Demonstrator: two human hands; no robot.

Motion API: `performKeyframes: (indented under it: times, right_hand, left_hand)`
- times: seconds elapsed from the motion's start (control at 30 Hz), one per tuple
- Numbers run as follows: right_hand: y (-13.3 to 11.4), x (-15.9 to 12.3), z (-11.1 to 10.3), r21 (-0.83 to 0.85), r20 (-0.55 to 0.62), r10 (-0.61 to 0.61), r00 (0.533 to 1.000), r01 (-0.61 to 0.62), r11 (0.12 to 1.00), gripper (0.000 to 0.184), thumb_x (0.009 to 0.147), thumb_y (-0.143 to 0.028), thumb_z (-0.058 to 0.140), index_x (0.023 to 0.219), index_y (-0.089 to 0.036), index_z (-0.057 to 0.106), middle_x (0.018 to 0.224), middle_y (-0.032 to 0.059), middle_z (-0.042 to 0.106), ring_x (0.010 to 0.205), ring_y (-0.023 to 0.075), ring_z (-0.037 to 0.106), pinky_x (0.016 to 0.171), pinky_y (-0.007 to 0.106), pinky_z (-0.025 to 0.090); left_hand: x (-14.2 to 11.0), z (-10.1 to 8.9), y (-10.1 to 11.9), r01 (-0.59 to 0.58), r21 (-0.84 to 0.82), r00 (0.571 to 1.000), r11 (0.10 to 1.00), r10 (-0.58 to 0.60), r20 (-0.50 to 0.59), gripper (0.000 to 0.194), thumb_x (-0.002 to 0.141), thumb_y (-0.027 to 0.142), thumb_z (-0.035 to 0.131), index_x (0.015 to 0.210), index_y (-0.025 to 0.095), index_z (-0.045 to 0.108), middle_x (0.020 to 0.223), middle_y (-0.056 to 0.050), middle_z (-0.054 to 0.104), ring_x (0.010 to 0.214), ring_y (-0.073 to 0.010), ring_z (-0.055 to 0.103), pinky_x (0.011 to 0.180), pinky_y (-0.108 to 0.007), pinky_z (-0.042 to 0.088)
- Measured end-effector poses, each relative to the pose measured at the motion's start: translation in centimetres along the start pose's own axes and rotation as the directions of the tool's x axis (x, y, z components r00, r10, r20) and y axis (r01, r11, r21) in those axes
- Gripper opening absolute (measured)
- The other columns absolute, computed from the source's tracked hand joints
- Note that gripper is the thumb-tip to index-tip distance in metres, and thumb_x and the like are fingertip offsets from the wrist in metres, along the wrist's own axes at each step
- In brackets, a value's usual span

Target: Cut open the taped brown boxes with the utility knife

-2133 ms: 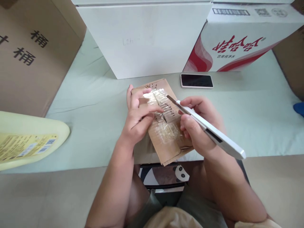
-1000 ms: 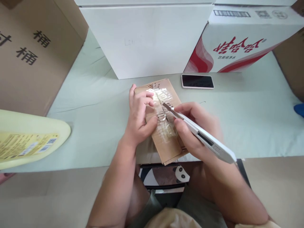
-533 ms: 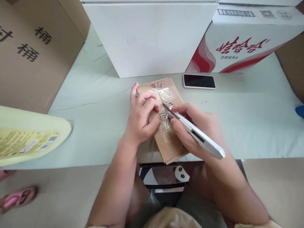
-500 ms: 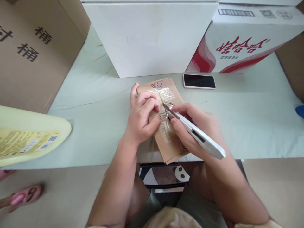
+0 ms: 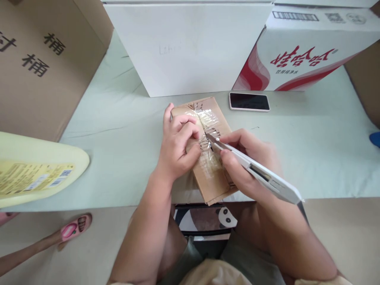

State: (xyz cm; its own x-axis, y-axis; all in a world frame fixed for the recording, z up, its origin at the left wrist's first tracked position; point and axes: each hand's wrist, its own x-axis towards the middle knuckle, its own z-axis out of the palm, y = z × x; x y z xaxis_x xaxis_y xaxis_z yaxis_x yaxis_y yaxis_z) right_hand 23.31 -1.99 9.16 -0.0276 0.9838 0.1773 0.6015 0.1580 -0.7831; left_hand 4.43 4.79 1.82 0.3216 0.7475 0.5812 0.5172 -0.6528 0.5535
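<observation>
Head view: a pale green bench (image 5: 320, 152) with things on it
Standing at the back is a big white box (image 5: 184, 51), with a large brown box (image 5: 53, 91) to the left and a red-and-white box (image 5: 314, 75) to the right; a yellow bottle (image 5: 44, 154) is at the left edge. Near the front lies the small brown box (image 5: 208, 186). Left hand (image 5: 179, 144) holds it down, grip curled over its left side. Right hand (image 5: 257, 148) has its grip closed round a white knife (image 5: 273, 180). Beyond that hand lies a phone (image 5: 249, 101). The knife's thin blade (image 5: 213, 140) touches the small box's taped top
</observation>
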Motion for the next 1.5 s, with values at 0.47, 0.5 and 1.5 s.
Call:
performKeyframes:
  times: [0.47,0.5,1.5]
  right_hand:
    - [0.06,0.2,-0.02,0.004,0.023,0.024,0.999,-0.024,1.0,0.015,0.088,-0.034,0.061,0.093,-0.021,0.067,0.062,-0.0043,0.062,0.05,0.0105,0.051,0.055,0.024,0.04]
    - [0.02,0.24,0.01,-0.009,0.028,0.029,0.999,-0.028,1.0,0.015,0.088,-0.033,0.062,0.094,-0.021,0.067,0.064,-0.0036,0.064,0.051,0.0107,0.052,0.054,0.024,0.04]
    - [-0.41,-0.38,-0.45,0.143,0.04,0.068,0.997,-0.073,0.987,0.004,0.078,-0.025,0.058,0.077,-0.021,0.061,0.056,-0.0045,0.053,0.052,0.0107,0.044,0.055,0.026,0.04]
  left_hand:
    - [-0.01,-0.01,0.06,-0.025,-0.01,1.0,1.0,0.025,-0.014,0.005,0.09,0.023,0.05,0.09,0.028,0.049,0.111,-0.006,0.065,0.111,-0.0269,0.066,0.136,-0.065,0.02]
    - [-0.02,0.0,0.06,-0.025,-0.012,1.0,1.0,0.025,-0.017,0.005,0.09,0.023,0.05,0.089,0.028,0.049,0.111,-0.006,0.065,0.111,-0.027,0.066,0.136,-0.064,0.021]
    - [-0.08,0.14,-0.13,-0.02,-0.025,0.999,0.999,0.019,-0.036,0.006,0.093,0.035,0.048,0.091,0.029,0.047,0.108,-0.007,0.064,0.107,-0.0286,0.065,0.136,-0.062,0.018]
